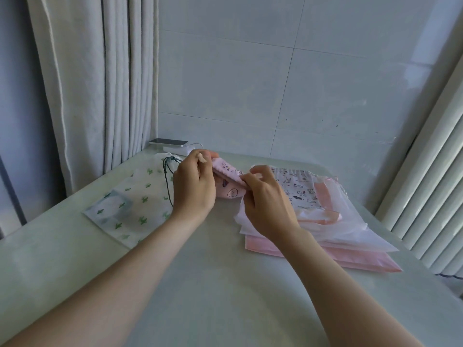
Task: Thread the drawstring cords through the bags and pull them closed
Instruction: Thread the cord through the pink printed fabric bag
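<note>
Both hands work at one small pink fabric bag printed with dark doodles (230, 182), held between them over the pale green tabletop (225, 284); the left hand (194, 189) has its fingers curled round the bag's upper left end, with a short pale beige tip (202, 158) poking out above the thumb, too small to tell whether it is a cord end or a threading tool; the right hand (269, 201) pinches the bag's top hem further right, thumb against fingertips. No cord shows along that hem, so threading is probably under way inside the channel, and the chief risk sits there: if the right pinch lets the bunched hem go slack, the lead end could slide back into the casing and be lost; pushing too hard could snag it in a seam instead. Left of the hands lies a white bag with green cactus print (140, 199), its dark green cord (168, 176) looped loose beside the left wrist, near enough that a sweep of the forearm might drag it; to the right a stack of pink and translucent white bags (325, 241), topped by a white bag with small animal drawings (300, 190), lies partly under the right wrist and looks slippery, so a tug may fan it toward the table edge.
</note>
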### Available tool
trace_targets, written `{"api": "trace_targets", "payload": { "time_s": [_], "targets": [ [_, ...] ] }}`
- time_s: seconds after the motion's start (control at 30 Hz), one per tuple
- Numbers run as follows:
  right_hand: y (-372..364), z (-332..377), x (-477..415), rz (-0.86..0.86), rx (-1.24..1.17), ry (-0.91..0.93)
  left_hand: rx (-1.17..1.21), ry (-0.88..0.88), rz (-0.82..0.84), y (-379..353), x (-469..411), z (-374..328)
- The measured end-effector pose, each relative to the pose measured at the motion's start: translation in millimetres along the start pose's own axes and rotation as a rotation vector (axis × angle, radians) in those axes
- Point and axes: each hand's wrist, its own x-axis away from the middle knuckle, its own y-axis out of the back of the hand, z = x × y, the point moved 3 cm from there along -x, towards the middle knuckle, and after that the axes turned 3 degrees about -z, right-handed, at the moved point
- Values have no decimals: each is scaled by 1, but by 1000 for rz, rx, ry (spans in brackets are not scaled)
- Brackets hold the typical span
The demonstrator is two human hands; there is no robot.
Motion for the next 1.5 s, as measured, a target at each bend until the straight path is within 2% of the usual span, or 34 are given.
{"api": "trace_targets", "payload": {
  "time_s": [0.23,0.33,0.37,0.43,0.57,0.63,0.83,1.07,1.2,1.3,1.43,1.5],
  "targets": [
    [15,-16,-1,-58,350,-290,-92,13,-52,7,2,1],
    [19,-25,-3,7,389,-290,-109,32,-48,8,3,0],
    [18,-28,-4,22,325,-278,-117,40,-54,8,3,0],
    [16,-28,-6,66,49,-304,-118,79,-67,9,2,2],
    [17,-25,-6,75,-697,-626,-117,183,-80,12,-1,12],
    [20,-24,-6,2,-917,-755,-133,214,-89,12,-1,17],
    [19,-25,-5,-142,-1174,-903,21,392,-115,14,-4,32],
    [18,-33,1,-402,-1126,-1163,410,568,-201,13,-6,18],
    [14,-32,3,-498,-1194,-1294,596,657,-81,10,-4,8],
    [18,-28,1,-590,-1338,-1378,425,522,62,9,-3,10],
    [15,-25,0,-610,-1538,-1416,-156,120,187,8,-2,5],
    [15,-23,0,-623,-1534,-1401,-321,-44,241,7,0,1]
  ]
}}
